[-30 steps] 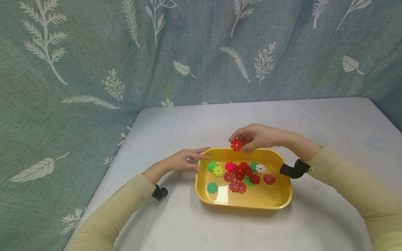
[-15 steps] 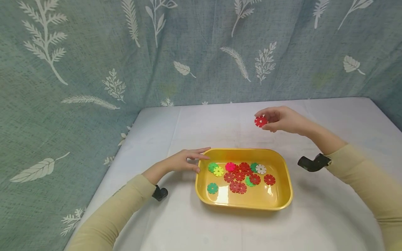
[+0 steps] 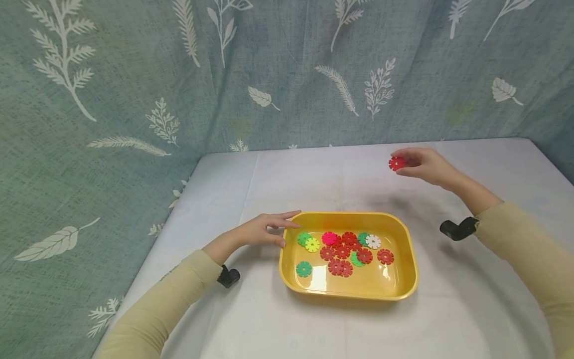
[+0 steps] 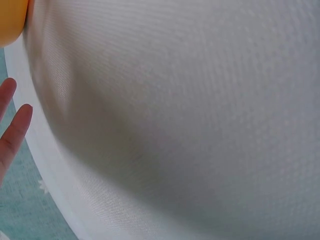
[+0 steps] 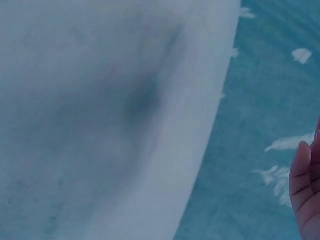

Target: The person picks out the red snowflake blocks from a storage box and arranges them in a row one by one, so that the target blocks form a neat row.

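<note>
Between its thumb and fingers my right hand [image 3: 426, 164] pinches a red notched plastic disc [image 3: 396, 163], held up beyond the tray's back right corner. My left hand [image 3: 262, 230] rests at the left rim of a yellow tray [image 3: 350, 294], its fingers fairly straight and reaching over the edge. Several similar flower-shaped discs lie inside: mostly red ones [image 3: 385, 257], some green [image 3: 303, 269], a yellow [image 3: 312, 244], a pink [image 3: 329, 238] and a white one [image 3: 372, 242]. In the right wrist view only part of the right hand [image 5: 306, 190] shows at the edge; the disc is out of sight there.
A white cloth [image 3: 251, 319] covers the table under the tray. Behind it hangs a green-blue curtain [image 3: 287, 75] with white leaf prints. A black wrist camera mount [image 3: 458, 229] sticks out by the right sleeve, and another mount [image 3: 228, 276] by the left.
My right hand has carried the red disc from above the tray's back rim away to the right and back. The left hand and the tray have stayed in place.
</note>
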`<state>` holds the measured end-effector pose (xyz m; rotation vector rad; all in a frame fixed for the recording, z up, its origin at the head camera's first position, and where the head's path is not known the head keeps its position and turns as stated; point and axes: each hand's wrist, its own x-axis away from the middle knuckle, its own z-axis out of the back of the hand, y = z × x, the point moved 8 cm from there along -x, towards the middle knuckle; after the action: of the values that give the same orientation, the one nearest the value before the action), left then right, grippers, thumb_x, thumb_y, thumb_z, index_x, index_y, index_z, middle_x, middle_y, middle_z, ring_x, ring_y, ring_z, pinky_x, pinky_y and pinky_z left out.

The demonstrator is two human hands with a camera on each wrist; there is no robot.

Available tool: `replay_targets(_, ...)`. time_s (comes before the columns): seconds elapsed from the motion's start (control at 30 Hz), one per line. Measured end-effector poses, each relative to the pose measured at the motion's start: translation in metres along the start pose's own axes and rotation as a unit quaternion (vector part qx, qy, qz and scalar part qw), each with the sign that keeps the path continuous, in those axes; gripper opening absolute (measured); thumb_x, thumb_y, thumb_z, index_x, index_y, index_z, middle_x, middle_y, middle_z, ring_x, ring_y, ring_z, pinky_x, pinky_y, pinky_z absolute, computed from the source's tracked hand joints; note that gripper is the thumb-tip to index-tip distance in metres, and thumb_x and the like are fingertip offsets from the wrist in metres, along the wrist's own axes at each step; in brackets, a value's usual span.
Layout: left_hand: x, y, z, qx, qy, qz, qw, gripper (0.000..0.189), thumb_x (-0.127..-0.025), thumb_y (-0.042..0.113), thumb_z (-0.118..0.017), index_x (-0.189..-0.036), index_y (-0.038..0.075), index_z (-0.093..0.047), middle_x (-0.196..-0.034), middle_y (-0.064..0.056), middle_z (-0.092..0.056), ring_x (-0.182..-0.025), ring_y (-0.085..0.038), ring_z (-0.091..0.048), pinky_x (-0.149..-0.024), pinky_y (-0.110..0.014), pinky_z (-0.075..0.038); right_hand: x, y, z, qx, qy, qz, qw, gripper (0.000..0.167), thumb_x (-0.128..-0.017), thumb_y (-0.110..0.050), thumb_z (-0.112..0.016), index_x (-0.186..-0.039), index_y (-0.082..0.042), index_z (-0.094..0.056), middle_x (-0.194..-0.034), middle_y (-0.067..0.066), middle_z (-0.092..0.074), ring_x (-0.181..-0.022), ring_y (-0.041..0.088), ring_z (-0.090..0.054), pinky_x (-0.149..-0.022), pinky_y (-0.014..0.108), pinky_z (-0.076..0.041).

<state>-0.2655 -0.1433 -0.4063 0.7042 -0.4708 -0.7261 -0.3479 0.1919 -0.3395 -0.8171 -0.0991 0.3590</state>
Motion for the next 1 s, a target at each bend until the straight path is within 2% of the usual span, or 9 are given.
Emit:
replay_targets(0.2,0.000,0.000,0.000,0.002,0.001,0.005,1.0000,0.050,-0.077,0.020,-0.073,-0.125,0.016,-0.058,-0.148,0.001,-0.031,-0.135,-0.023,-0.031,-0.099,-0.050,-0.037,-0.008,0.034,-0.002,0.013,-0.013,-0.033,0.9993,0.047,-0.087,-0.018,-0.063,-0.127,0.000,-0.049,-0.113,0.020,-0.058,-0.097,0.027,-0.054,-0.076,0.017,-0.049)
replay_targets(0.37,0.001,0.001,0.000,0.002,0.005,-0.007,1.0000,0.050,-0.077,0.022,-0.072,-0.125,0.017,-0.058,-0.148,0.002,-0.031,-0.134,-0.023,-0.032,-0.098,-0.050,-0.037,-0.016,0.056,-0.006,0.011,-0.024,-0.050,0.9984,0.047,-0.087,-0.016,-0.061,-0.128,0.002,-0.048,-0.117,0.023,-0.055,-0.099,0.029,-0.051,-0.076,0.018,-0.047)
replay_targets(0.43,0.001,0.001,0.000,-0.003,0.007,-0.015,0.9999,0.050,-0.078,0.022,-0.072,-0.125,0.017,-0.058,-0.148,0.002,-0.031,-0.133,-0.024,-0.033,-0.097,-0.051,-0.038,-0.020,0.064,-0.010,0.011,-0.029,-0.058,0.9978,0.048,-0.088,-0.017,-0.061,-0.129,0.003,-0.047,-0.119,0.024,-0.053,-0.099,0.030,-0.050,-0.079,0.022,-0.047)
replay_targets(0.53,0.000,0.000,-0.001,-0.004,0.005,-0.015,0.9999,0.049,-0.079,0.023,-0.071,-0.125,0.017,-0.057,-0.148,0.002,-0.031,-0.133,-0.024,-0.033,-0.097,-0.050,-0.039,-0.025,0.074,-0.016,0.019,-0.037,-0.073,0.9965,0.049,-0.087,-0.018,-0.062,-0.128,0.003,-0.048,-0.119,0.026,-0.052,-0.098,0.032,-0.048,-0.085,0.034,-0.047)
replay_targets(0.63,0.000,-0.002,-0.001,0.000,0.001,-0.003,1.0000,0.049,-0.078,0.022,-0.072,-0.125,0.017,-0.058,-0.148,0.004,-0.031,-0.133,-0.022,-0.033,-0.098,-0.048,-0.039,-0.029,0.080,-0.021,0.029,-0.044,-0.089,0.9947,0.049,-0.086,-0.019,-0.063,-0.127,0.003,-0.048,-0.119,0.026,-0.051,-0.098,0.033,-0.047,-0.088,0.043,-0.044)
replay_targets(0.87,0.000,0.000,0.000,0.000,0.000,0.004,1.0000,0.049,-0.079,0.023,-0.071,-0.125,0.016,-0.058,-0.148,0.000,-0.031,-0.133,-0.024,-0.034,-0.096,-0.048,-0.040,-0.036,0.086,-0.028,0.051,-0.060,-0.087,0.9931,0.047,-0.086,-0.019,-0.063,-0.126,0.002,-0.050,-0.116,0.023,-0.053,-0.096,0.032,-0.045,-0.084,0.040,-0.042)
replay_targets(1.0,0.000,-0.002,0.000,0.001,-0.001,0.009,1.0000,0.049,-0.079,0.023,-0.072,-0.125,0.017,-0.058,-0.148,0.002,-0.031,-0.133,-0.022,-0.034,-0.096,-0.046,-0.040,-0.039,0.092,-0.035,0.062,-0.082,-0.093,0.9904,0.046,-0.086,-0.021,-0.064,-0.125,0.001,-0.052,-0.116,0.023,-0.053,-0.097,0.032,-0.045,-0.090,0.046,-0.041)
